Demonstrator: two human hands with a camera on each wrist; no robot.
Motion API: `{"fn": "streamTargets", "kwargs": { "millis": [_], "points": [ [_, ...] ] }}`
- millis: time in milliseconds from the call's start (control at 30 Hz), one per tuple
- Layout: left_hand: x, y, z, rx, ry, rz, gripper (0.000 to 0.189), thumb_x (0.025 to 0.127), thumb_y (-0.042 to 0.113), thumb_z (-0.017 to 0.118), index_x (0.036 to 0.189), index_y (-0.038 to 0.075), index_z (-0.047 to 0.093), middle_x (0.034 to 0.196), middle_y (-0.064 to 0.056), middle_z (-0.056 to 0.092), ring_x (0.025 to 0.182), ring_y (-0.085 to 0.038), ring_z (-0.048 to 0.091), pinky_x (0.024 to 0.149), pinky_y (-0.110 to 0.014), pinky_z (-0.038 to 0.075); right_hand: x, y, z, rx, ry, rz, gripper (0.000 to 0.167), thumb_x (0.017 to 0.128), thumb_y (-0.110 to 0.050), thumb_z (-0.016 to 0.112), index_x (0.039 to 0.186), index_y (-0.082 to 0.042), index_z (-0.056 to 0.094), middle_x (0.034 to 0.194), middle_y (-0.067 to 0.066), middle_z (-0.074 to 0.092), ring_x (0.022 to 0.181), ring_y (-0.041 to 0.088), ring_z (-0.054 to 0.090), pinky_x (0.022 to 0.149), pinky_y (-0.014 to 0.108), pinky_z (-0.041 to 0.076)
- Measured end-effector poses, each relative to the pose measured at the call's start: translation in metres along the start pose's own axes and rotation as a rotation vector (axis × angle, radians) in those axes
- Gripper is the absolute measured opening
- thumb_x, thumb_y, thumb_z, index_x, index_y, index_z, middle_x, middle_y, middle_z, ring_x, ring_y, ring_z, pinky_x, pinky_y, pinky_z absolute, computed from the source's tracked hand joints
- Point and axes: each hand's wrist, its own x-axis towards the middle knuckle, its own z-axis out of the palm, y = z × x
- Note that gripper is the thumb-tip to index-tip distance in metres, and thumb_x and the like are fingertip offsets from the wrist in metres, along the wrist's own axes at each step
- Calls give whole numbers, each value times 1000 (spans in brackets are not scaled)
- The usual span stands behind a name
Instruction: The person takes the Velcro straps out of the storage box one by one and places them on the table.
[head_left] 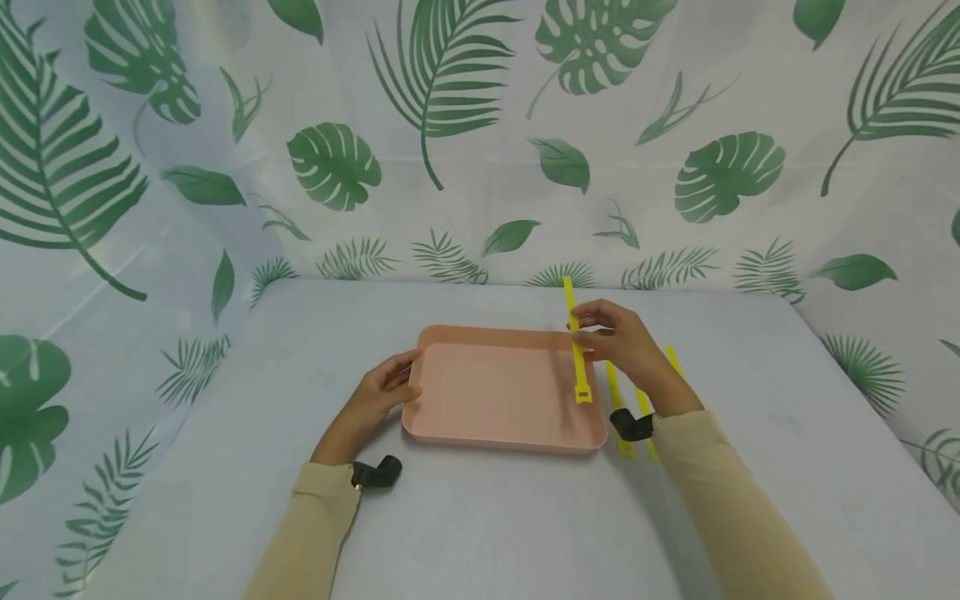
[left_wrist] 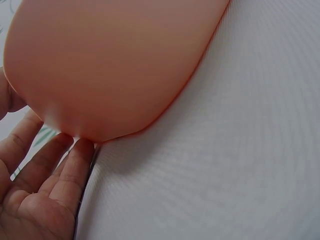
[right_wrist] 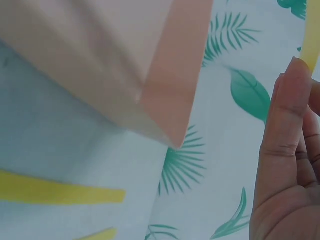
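A shallow pink tray (head_left: 498, 396) lies on the white table. My left hand (head_left: 381, 392) grips its left edge, and in the left wrist view the fingertips (left_wrist: 82, 145) touch its outer wall. Over the tray's right side, my right hand (head_left: 618, 337) pinches a yellow cable tie (head_left: 577, 354) between thumb and fingers. The tie hangs nearly upright, its slotted head at the bottom. In the right wrist view only a piece of this tie (right_wrist: 312, 40) shows above the fingertips. More yellow cable ties (head_left: 615, 387) lie right of the tray, partly hidden by the right wrist.
White cloth with green leaf prints (head_left: 450, 167) hangs behind the table and along its sides. Black wrist cameras (head_left: 377, 472) sit on both wrists. The white table surface (head_left: 480, 525) extends in front of the tray and to both sides.
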Motion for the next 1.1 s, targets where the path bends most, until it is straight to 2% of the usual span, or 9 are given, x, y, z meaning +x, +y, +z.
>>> {"fn": "streamTargets", "kwargs": {
  "millis": [300, 633, 767, 967, 1100],
  "points": [
    [-2, 2, 1, 10, 27, -24, 73, 101, 0, 66, 167, -1, 35, 172, -23, 35, 159, -39, 34, 110, -18, 47, -8, 10, -17, -10, 7, 9, 45, 104, -1, 68, 143, 12, 52, 135, 30, 60, 98, 4, 69, 81, 27, 65],
    [-3, 3, 2, 19, 45, -46, 72, 102, 0, 67, 167, 1, 36, 172, -20, 36, 159, -36, 35, 110, -16, 47, -18, 26, -42, -32, 16, 53, 45, 105, -6, 69, 142, 12, 50, 143, 32, 62, 98, -1, 70, 80, 26, 64],
    [-3, 2, 2, 17, 39, -40, 73, 102, 1, 67, 167, 0, 35, 172, -21, 35, 159, -36, 34, 110, -16, 47, -22, 35, -52, -38, 17, 75, 45, 106, -6, 69, 142, 13, 50, 139, 26, 66, 99, -2, 69, 80, 25, 63],
    [-1, 1, 2, 13, 35, -36, 73, 101, 0, 67, 167, -1, 35, 172, -21, 35, 159, -37, 34, 110, -16, 46, -30, 44, -67, -35, 20, 94, 48, 106, -9, 70, 144, 13, 50, 124, 1, 70, 99, 2, 69, 83, 25, 63],
    [0, 1, 3, 15, 34, -35, 73, 101, 0, 67, 167, -1, 35, 172, -22, 35, 159, -38, 34, 109, -15, 46, -34, 50, -77, -32, 21, 105, 51, 106, -11, 71, 145, 13, 49, 119, -6, 69, 99, 2, 69, 84, 25, 63]
  ]
}}
